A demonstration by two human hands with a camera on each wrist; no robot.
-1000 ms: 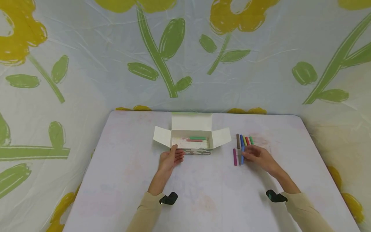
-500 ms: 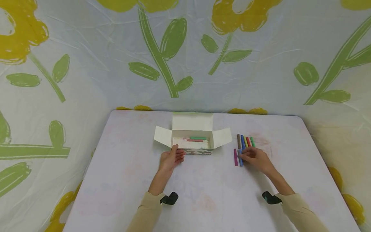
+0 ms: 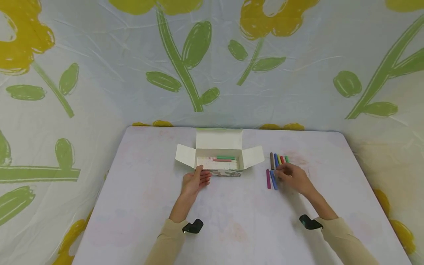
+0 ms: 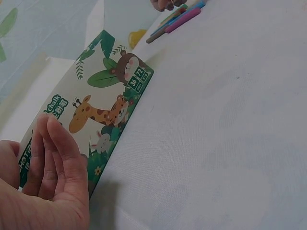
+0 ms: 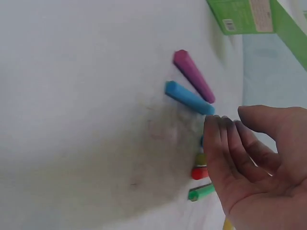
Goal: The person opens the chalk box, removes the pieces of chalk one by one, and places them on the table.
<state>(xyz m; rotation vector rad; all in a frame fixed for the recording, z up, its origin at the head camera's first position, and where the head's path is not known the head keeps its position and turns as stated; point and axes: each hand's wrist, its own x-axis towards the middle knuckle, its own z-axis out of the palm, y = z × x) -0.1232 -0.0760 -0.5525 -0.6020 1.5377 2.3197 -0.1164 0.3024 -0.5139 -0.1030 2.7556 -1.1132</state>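
My left grip loose at chalk box; right grip apart beside blue chalk. Likely light, dusty, snaps easily: pinch middle.

the left hand has its fingers together, the right hand its thumb near the fingertips.

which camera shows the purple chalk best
The right wrist view: it shows the purple chalk largest, with its whole length uncovered beside a blue chalk. The head view shows it whole but much smaller; the left wrist view catches it small, near the top edge.
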